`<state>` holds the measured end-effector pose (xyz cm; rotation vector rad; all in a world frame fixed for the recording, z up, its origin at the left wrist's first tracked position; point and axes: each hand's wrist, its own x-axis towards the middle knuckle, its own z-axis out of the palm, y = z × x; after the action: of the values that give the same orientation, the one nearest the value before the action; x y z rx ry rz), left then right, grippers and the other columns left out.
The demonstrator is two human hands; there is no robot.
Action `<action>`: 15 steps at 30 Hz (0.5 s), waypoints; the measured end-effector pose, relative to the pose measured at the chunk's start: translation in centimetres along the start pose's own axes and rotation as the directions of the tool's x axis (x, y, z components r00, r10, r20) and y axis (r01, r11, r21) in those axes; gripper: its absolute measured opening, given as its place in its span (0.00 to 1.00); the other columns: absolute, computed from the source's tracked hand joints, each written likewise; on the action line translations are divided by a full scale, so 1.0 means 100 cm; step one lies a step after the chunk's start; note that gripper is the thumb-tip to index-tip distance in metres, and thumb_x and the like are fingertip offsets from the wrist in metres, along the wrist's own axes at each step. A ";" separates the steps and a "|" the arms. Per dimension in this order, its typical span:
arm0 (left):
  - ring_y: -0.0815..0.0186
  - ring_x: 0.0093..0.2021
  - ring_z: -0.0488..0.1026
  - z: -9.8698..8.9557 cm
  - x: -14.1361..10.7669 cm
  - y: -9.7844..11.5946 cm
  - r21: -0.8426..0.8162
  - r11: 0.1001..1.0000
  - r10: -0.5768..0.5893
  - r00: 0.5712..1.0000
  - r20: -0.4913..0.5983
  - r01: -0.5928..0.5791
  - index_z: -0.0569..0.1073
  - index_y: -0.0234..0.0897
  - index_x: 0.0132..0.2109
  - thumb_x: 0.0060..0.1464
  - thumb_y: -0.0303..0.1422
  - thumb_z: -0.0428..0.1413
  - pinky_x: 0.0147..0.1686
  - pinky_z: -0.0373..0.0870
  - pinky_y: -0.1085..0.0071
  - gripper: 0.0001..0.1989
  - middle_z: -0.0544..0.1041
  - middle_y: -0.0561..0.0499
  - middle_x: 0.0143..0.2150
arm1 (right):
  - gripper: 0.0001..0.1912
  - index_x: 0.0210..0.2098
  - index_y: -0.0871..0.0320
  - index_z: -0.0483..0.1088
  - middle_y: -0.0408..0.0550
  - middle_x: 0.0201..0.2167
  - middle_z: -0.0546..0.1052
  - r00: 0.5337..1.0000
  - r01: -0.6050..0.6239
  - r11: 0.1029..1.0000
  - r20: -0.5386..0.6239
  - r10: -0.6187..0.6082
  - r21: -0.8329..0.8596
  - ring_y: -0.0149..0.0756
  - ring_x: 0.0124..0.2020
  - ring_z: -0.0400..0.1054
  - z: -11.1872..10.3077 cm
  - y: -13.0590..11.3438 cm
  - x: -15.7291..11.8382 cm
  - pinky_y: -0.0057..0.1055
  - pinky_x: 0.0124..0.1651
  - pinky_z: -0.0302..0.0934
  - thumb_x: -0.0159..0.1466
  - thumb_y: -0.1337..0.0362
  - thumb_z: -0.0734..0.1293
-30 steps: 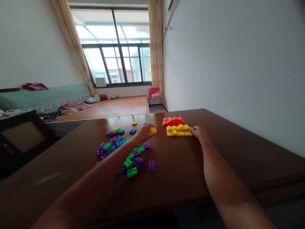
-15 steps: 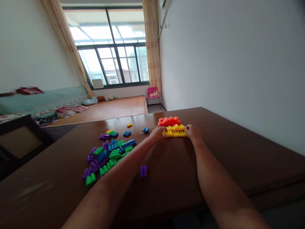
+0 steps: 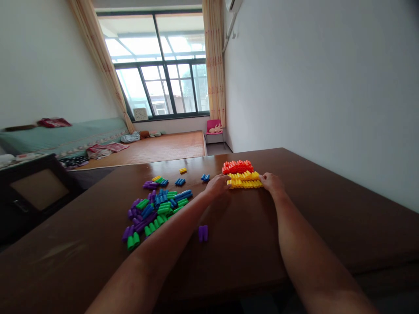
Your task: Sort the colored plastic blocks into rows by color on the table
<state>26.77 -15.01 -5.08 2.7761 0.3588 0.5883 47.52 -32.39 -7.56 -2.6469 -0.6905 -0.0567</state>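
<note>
Two rows of yellow tube-shaped toy blocks (image 3: 245, 184) lie on the dark table, one behind the other. My left hand (image 3: 218, 185) has its fingers closed at their left end. At the right end, the bent fingers of my right hand (image 3: 271, 181) press against the blocks. Just behind the yellow rows sits a stack of red blocks (image 3: 238, 167), joined side by side. The fingertips of both hands are small and partly hidden by the blocks.
Left of my forearm is a loose pile of green (image 3: 164, 209), blue and purple blocks. A purple pair (image 3: 203, 233) lies nearer me. Blue pieces (image 3: 205, 178) and a small yellow piece (image 3: 183, 171) lie farther back. The brown table (image 3: 314, 218) ends near a white wall.
The whole view has shifted slightly, so everything appears farther right. Both hands stay at the ends of the yellow rows, and the left fingers have moved a little against them.
</note>
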 end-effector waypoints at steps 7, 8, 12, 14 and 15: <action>0.61 0.46 0.74 -0.104 -0.062 -0.084 0.110 0.987 -0.102 0.988 -0.116 0.115 0.76 0.39 0.49 0.58 0.39 0.51 0.50 0.68 0.67 0.16 0.77 0.47 0.47 | 0.21 0.40 0.57 0.75 0.55 0.32 0.78 0.953 0.080 0.996 -0.297 -0.063 0.048 0.41 0.31 0.71 0.005 0.001 -0.001 0.31 0.31 0.54 0.66 0.51 0.56; 0.61 0.46 0.74 -0.121 -0.078 -0.106 0.120 0.977 -0.158 0.978 -0.136 0.175 0.76 0.38 0.48 0.57 0.39 0.51 0.51 0.68 0.66 0.16 0.77 0.47 0.46 | 0.20 0.41 0.58 0.74 0.54 0.32 0.78 0.935 0.124 0.991 -0.342 -0.097 0.057 0.40 0.30 0.70 0.006 -0.001 -0.001 0.30 0.31 0.53 0.67 0.52 0.56; 0.60 0.45 0.74 -0.167 -0.154 -0.191 0.122 0.860 -0.465 0.860 -0.211 0.495 0.78 0.38 0.45 0.55 0.38 0.51 0.48 0.69 0.67 0.16 0.79 0.47 0.44 | 0.18 0.43 0.57 0.72 0.51 0.32 0.78 0.868 0.291 0.955 -0.437 -0.235 0.064 0.37 0.29 0.68 0.007 -0.018 -0.010 0.29 0.30 0.52 0.67 0.54 0.57; 0.60 0.43 0.75 -0.172 -0.188 -0.220 0.054 0.800 -0.572 0.786 -0.233 0.598 0.78 0.37 0.44 0.55 0.38 0.50 0.46 0.70 0.67 0.16 0.80 0.47 0.43 | 0.17 0.44 0.56 0.72 0.51 0.34 0.78 0.836 0.376 0.925 -0.451 -0.311 0.060 0.38 0.30 0.69 0.008 -0.034 -0.021 0.30 0.32 0.54 0.67 0.55 0.56; 0.60 0.44 0.75 -0.171 -0.202 -0.230 0.017 0.777 -0.609 0.757 -0.236 0.630 0.78 0.36 0.44 0.55 0.38 0.50 0.46 0.70 0.68 0.17 0.80 0.47 0.43 | 0.18 0.45 0.56 0.71 0.52 0.35 0.78 0.822 0.418 0.906 -0.450 -0.350 0.058 0.39 0.31 0.70 0.009 -0.045 -0.028 0.30 0.33 0.55 0.67 0.54 0.56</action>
<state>-2.56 4.18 -4.66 2.4367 1.3269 0.7026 42.82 -29.73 -7.07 -2.1909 -1.0115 -0.6572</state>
